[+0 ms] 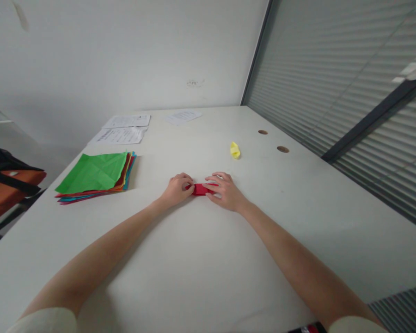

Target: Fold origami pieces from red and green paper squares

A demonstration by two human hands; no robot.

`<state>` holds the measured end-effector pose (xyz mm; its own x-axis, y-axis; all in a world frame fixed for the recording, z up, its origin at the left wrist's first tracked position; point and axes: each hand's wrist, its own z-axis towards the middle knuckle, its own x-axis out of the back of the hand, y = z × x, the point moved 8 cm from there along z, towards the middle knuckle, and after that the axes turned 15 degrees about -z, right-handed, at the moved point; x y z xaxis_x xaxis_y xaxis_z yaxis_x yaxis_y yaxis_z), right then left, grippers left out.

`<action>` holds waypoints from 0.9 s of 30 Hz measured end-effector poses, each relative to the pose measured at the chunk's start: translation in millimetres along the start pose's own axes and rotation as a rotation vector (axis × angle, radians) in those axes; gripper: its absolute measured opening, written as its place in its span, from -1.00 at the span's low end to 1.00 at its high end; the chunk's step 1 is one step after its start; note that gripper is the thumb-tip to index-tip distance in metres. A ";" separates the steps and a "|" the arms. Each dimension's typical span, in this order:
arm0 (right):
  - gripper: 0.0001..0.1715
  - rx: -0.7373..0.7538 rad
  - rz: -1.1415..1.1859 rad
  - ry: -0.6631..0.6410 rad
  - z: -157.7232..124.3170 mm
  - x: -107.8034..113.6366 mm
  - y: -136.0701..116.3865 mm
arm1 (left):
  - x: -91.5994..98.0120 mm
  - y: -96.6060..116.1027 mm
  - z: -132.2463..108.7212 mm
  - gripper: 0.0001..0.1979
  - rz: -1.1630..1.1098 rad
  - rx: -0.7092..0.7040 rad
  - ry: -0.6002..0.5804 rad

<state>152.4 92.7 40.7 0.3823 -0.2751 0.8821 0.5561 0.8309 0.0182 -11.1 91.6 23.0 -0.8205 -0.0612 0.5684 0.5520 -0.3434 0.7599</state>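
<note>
A narrow folded strip of red paper [200, 189] lies flat on the white table [194, 259], between my two hands. My left hand [178, 188] is closed on the strip's left end, thumb and fingers pinching it. Over the right end rests my right hand [225, 191], its fingers spread and touching the paper. Both ends of the strip are partly hidden by fingers. Beyond the right hand sits a small folded piece of yellow paper [235, 151].
To the left is a stack of coloured paper sheets with a green sheet [95, 172] on top. Printed papers [119, 135] lie at the far left, another sheet [183, 116] near the wall. Two cable holes [283, 149] pierce the right side. An orange chair [7, 192] stands beyond the left edge.
</note>
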 end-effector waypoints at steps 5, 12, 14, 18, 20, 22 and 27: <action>-0.14 -0.075 0.099 -0.101 -2.0 -16.8 8.3 | -4.7 6.1 -3.1 -0.40 -0.060 -0.018 -0.111; -0.26 -0.082 0.111 -0.001 -0.3 -9.2 8.0 | -7.4 24.5 -5.8 -0.43 -0.222 -0.109 -0.174; -0.29 -0.089 0.122 0.037 -0.7 -4.0 7.8 | -5.3 33.0 -6.4 -0.44 -0.274 -0.160 -0.170; -0.27 -0.096 0.166 0.047 -1.5 -1.6 7.5 | -2.8 40.6 -6.8 -0.56 -0.376 -0.170 -0.167; -0.23 -0.107 0.187 0.045 -1.5 -2.0 7.9 | -0.7 36.6 -5.8 -0.60 -0.419 -0.102 -0.133; -0.26 -0.123 0.186 0.063 -1.2 -0.7 7.9 | 1.4 30.5 -4.9 -0.56 -0.481 -0.017 -0.088; -0.37 -0.234 0.068 0.183 -1.1 9.4 5.8 | -0.4 11.3 -5.1 -0.31 -0.953 0.245 0.081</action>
<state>159.9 94.4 48.5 0.5392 -0.3232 0.7777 0.6718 0.7220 -0.1657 -5.3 83.0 29.8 -0.9403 0.0732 -0.3323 -0.3376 -0.0788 0.9380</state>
